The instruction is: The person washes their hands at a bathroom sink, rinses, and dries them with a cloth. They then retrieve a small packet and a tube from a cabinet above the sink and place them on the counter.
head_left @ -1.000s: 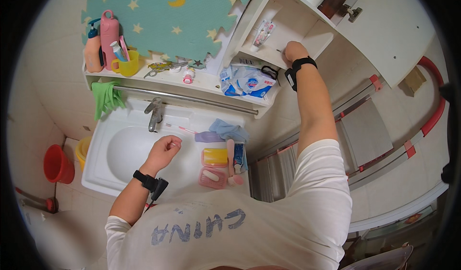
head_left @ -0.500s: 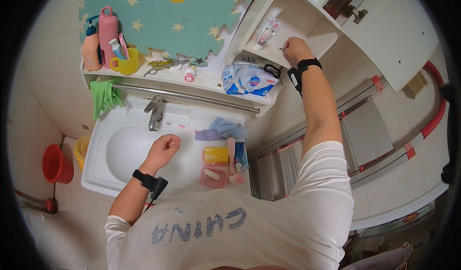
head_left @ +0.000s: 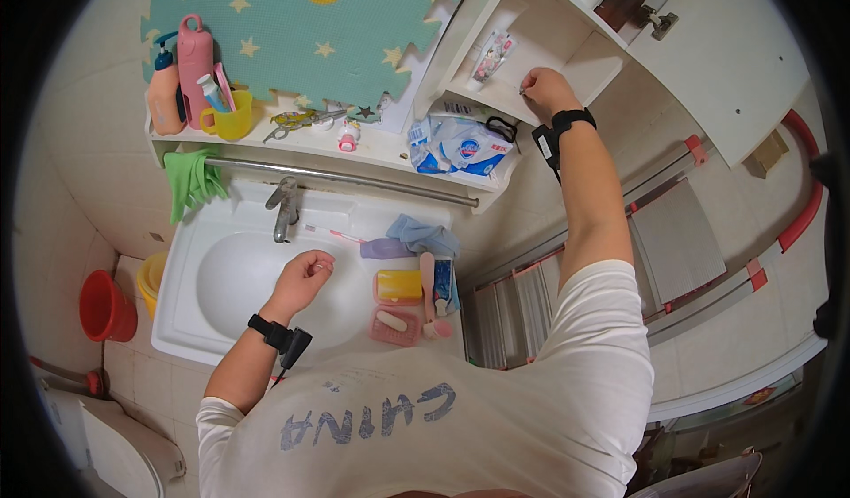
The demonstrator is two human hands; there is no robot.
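My right hand (head_left: pixel 548 89) reaches into the lower compartment of the white wall cabinet (head_left: pixel 611 75). Its fingers are pinched together near the shelf's front edge. Something tiny may be at the fingertips, too small to name. A tube with a pink and white print (head_left: pixel 490 61) leans in the same compartment, left of that hand and apart from it. Over the right part of the white sink (head_left: pixel 232 272), my left hand (head_left: pixel 304 278) hovers with its fingers curled toward the thumb. What it holds, if anything, is hidden.
Below the cabinet, a white shelf carries a blue-white package (head_left: pixel 465 146), scissors (head_left: pixel 301 124), a yellow cup (head_left: pixel 232 117) and bottles. A metal rail (head_left: pixel 336 174) crosses above the faucet (head_left: pixel 283 208). Soap boxes (head_left: pixel 398 287) crowd the sink's right side. A folded ladder (head_left: pixel 677 241) leans at right.
Both hands keep nearly the same place and pose. The view has shifted slightly. At the lower left, a smeared pale shape has given way to a clearly visible toilet.
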